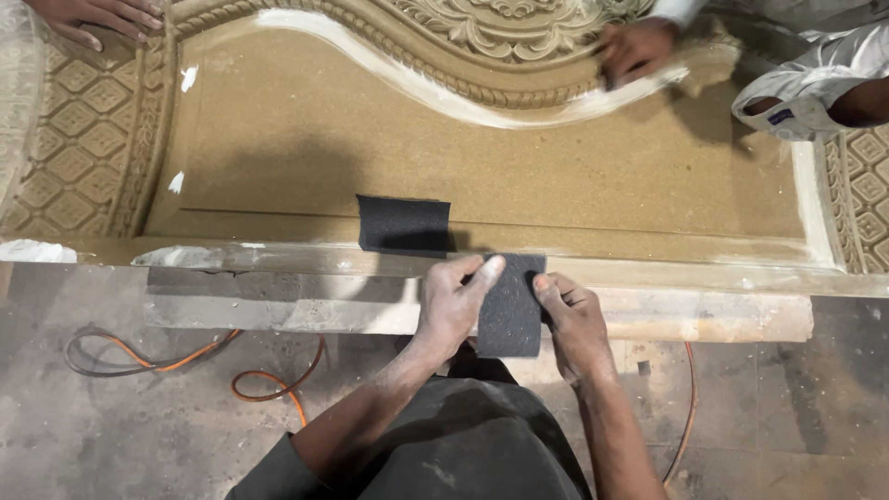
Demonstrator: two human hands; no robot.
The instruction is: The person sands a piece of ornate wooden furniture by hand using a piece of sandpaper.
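Both hands (454,310) (569,319) on sandpaper sheet (509,306), apparently board-edge (648,273).

Even, moderately bright light, soft shadows on the carved panel (482,167) — sharp centre, slight bending at the edges.

I see a dark charcoal, finely speckled sandpaper sheet (509,310) between my dust-greyed left hand (451,304) and right hand (572,319). A second sheet (404,225), equally dark, lies near the panel's front edge. The carved panel (482,157) is tan, streaked white along its curved moulding, with a diamond lattice pattern at both side edges. An orange cable (231,366) loops over the grey, blotchy floor (111,426).
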